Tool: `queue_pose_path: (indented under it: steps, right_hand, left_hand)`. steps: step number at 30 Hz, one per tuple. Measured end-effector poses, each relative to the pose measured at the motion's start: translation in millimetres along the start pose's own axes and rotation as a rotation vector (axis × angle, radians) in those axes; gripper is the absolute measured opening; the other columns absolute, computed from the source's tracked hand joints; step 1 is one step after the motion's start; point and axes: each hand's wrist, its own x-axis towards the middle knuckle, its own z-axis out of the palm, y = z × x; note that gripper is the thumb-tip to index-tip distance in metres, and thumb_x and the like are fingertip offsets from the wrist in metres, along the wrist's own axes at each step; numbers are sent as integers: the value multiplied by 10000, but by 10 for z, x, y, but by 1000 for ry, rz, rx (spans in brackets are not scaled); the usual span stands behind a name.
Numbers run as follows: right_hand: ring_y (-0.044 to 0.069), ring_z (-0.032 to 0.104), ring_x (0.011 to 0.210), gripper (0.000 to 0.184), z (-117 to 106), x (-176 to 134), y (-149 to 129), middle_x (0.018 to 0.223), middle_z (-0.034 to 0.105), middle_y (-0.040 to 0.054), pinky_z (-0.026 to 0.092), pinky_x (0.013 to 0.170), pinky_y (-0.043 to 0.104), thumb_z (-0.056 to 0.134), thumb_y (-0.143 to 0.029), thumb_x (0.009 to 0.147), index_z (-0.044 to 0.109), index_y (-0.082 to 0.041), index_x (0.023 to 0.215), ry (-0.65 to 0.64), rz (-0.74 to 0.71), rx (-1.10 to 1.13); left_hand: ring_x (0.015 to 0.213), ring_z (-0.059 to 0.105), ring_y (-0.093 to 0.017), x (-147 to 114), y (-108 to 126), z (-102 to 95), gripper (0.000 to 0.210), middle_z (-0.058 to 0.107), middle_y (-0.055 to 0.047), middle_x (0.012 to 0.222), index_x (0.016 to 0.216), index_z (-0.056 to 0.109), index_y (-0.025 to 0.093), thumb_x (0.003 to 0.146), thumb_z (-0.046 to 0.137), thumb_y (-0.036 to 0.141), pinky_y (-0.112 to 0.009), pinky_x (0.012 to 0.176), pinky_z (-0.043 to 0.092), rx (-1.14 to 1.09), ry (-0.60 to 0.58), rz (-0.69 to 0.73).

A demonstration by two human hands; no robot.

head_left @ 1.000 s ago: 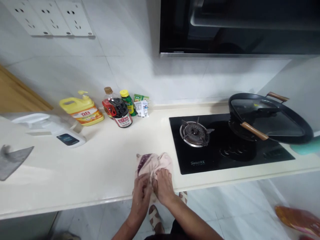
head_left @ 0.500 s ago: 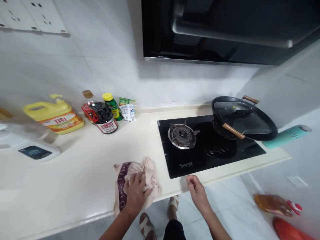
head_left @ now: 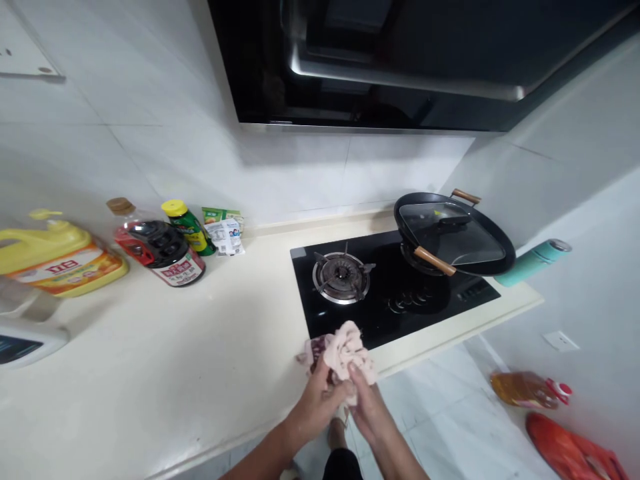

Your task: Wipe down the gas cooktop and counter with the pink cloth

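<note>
A pale pink cloth (head_left: 347, 348) with a dark purple band is bunched up over the counter's front edge, by the near left corner of the black gas stove (head_left: 370, 327). My left hand (head_left: 320, 400) grips its left side, fingers closed into the folds. From the right, my right hand (head_left: 367, 403) clasps the same cloth, thumb pressed on it. Parts of the fingers are hidden by the fabric. Just beyond the cloth is the stove's bare left burner (head_left: 342, 276).
A lidded wok (head_left: 453, 233) covers the right burner, with a teal cylinder (head_left: 533, 262) beside it. Along the left wall stand a yellow detergent jug (head_left: 65, 263), a dark sauce bottle (head_left: 163, 250), a green bottle (head_left: 190, 227) and packets (head_left: 225, 233). Above hangs a black range hood (head_left: 370, 73).
My left hand has lifted the cloth off the counter and moved it right. My right hand, free before, now holds it too. The view has shifted to the right.
</note>
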Motion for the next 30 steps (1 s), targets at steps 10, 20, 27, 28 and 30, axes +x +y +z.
queue_pose_path:
  steps: [10, 20, 27, 28, 30]
  right_hand:
    - [382, 536, 1315, 767, -1444, 760, -857, 1403, 614, 137, 416, 1128, 553, 743, -722, 696, 641, -214, 1261, 420, -122, -771]
    - [391, 494, 1191, 729, -397, 844, 352, 1296, 584, 197, 420, 1046, 613, 614, -642, 836, 554, -145, 1365, 369, -513, -1142]
    - [362, 554, 1177, 504, 1028, 212, 799, 1366, 598, 127, 446, 1049, 591, 682, -524, 863, 681, -268, 1298, -221, -426, -945]
    - [342, 568, 1185, 499, 1123, 188, 805, 1332, 618, 122, 453, 1069, 563, 661, -527, 879, 675, -252, 1294, -239, -389, -819]
    - [305, 594, 1218, 532, 1219, 169, 779, 1300, 653, 115, 466, 1103, 493, 628, -551, 907, 646, -224, 1326, -259, -234, -578]
  left_hand:
    - [1294, 613, -262, -37, -189, -298, 477, 671, -89, 1434, 1352, 653, 276, 900, 547, 385, -444, 1126, 493, 395, 114, -104]
    - [1155, 689, -258, -482, -651, -862, 453, 729, -91, 1247, 1245, 656, 271, 911, 547, 556, -447, 1015, 549, 361, 387, -53]
    - [1245, 613, -294, -761, -793, -1210, 537, 557, -128, 1385, 1327, 610, 288, 876, 644, 578, -494, 992, 586, 383, 616, 173]
    - [1255, 601, -304, -829, -810, -1296, 559, 546, -132, 1379, 1332, 602, 281, 873, 643, 597, -512, 1001, 583, 398, 670, 177]
    - [1299, 566, -325, -967, -821, -1466, 627, 494, -145, 1429, 1364, 570, 274, 854, 661, 628, -538, 1019, 575, 437, 762, 165]
